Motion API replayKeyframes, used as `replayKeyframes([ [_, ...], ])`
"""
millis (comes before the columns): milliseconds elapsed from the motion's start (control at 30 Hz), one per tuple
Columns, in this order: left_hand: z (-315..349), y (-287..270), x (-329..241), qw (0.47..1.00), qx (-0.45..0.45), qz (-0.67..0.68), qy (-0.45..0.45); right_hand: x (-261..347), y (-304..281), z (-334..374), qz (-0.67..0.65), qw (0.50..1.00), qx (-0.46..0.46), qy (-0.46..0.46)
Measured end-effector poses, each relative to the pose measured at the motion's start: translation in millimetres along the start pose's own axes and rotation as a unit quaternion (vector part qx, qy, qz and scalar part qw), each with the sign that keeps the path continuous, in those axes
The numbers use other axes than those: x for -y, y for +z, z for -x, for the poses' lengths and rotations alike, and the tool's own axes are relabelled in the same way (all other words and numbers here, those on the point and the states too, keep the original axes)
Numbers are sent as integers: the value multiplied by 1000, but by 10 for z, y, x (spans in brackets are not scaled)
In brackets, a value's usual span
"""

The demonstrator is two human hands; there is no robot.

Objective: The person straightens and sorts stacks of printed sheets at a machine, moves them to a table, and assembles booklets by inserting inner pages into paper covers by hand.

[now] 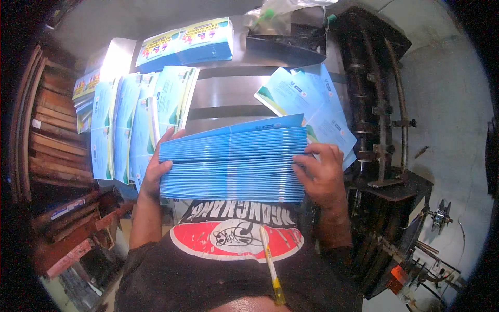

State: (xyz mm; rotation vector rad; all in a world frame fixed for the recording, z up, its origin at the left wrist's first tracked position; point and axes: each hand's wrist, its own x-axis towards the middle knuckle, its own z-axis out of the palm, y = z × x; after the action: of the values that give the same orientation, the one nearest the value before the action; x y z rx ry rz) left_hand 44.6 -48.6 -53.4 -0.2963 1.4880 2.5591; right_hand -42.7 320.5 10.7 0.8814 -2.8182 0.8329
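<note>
A thick stack of folded blue booklets [234,166] is held up in front of my chest, its many folded edges facing me. My left hand [157,164] grips the stack's left end, thumb on the near edges and fingers behind. At the right end, my right hand [322,169] has its thumb and fingers bent against the stack's edge. The top booklet tilts up slightly toward the right. Behind my right hand lie loose blue printed sheets [317,99], fanned on the metal table. Close to my left hand are upright-lying piles of blue and green booklets [140,119].
A pile of yellow and blue booklets [184,44] lies at the back. Beside it stands a black box [286,47] with a plastic bag on it. Dark machinery [374,104] borders the table on the right; wooden boards [62,125] stand at left. A pen [273,270] hangs at my chest.
</note>
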Motion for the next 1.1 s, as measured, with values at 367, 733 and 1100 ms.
replayKeyframes([
  [367,25,-62,34,1000,1,-15,8,192,-172,-155,54,983,178,-3],
  [733,101,-173,74,999,36,-4,21,-286,-258,-54,-251,886,-230,314],
  [1100,50,-256,200,996,63,-17,62,-644,448,-264,67,959,-197,195],
])
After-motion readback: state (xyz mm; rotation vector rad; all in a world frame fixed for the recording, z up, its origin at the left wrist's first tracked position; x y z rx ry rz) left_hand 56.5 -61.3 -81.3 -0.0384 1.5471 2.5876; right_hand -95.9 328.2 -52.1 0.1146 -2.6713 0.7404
